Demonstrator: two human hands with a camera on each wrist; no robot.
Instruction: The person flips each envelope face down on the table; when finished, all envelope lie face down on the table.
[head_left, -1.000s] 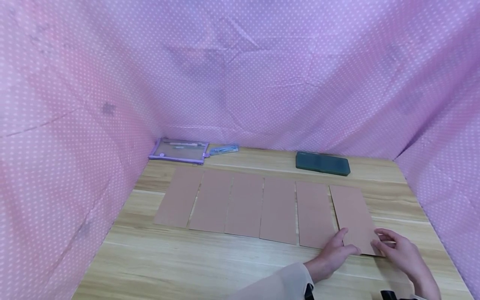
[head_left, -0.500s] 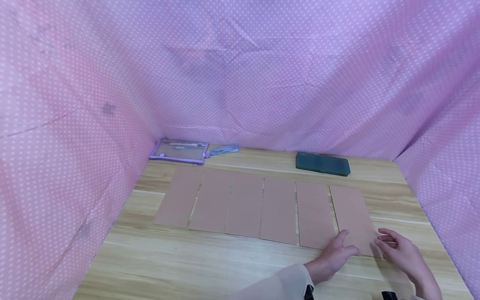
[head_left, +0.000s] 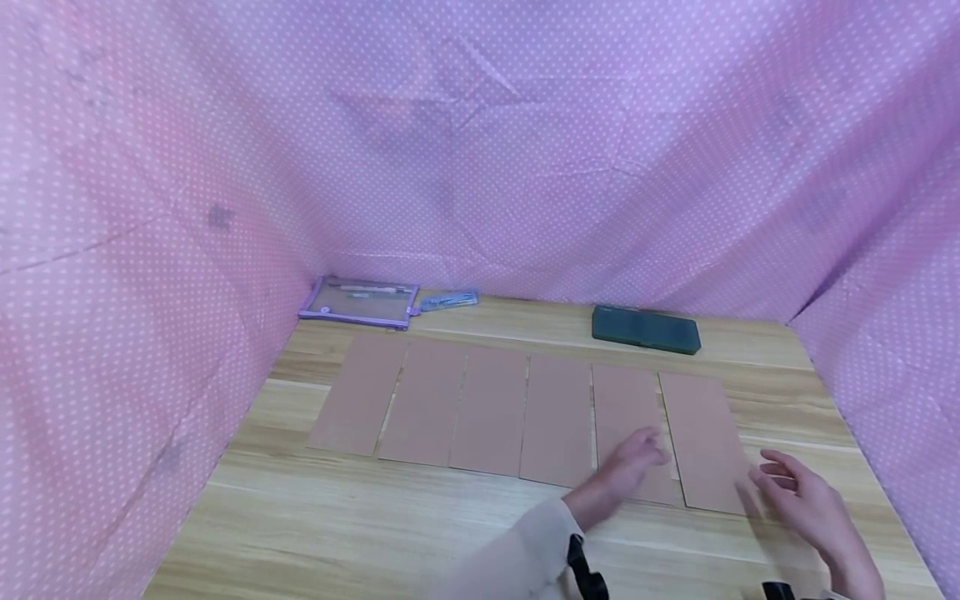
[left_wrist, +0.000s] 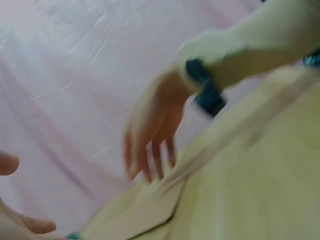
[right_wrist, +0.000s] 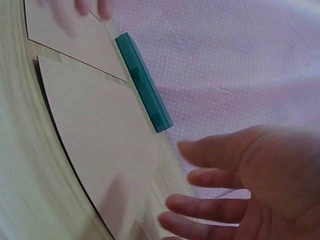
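Observation:
Several brown rectangular cards lie flat in a row across the table, among them the rightmost card (head_left: 705, 442) and the card (head_left: 622, 408) to its left. My left hand (head_left: 630, 462) is blurred above that second card, holding nothing, its fingers relaxed. Just off the right edge of the rightmost card, my right hand (head_left: 806, 500) hovers with loosely bent fingers and no object in it. In the right wrist view, the right hand (right_wrist: 250, 185) has its fingers apart beside the card (right_wrist: 100, 130). The left wrist view is partly blurred.
At the back right stands a dark green case (head_left: 645, 329). A purple-edged zip pouch (head_left: 360, 302) with pens inside lies at the back left, beside a small blue item (head_left: 448, 301). Pink dotted cloth (head_left: 480, 167) encloses the wooden table (head_left: 300, 525).
My left hand has let go of the rightmost card and moved left, over the neighbouring card. The right hand has drawn slightly away from the card's edge. The rightmost card now lies flat.

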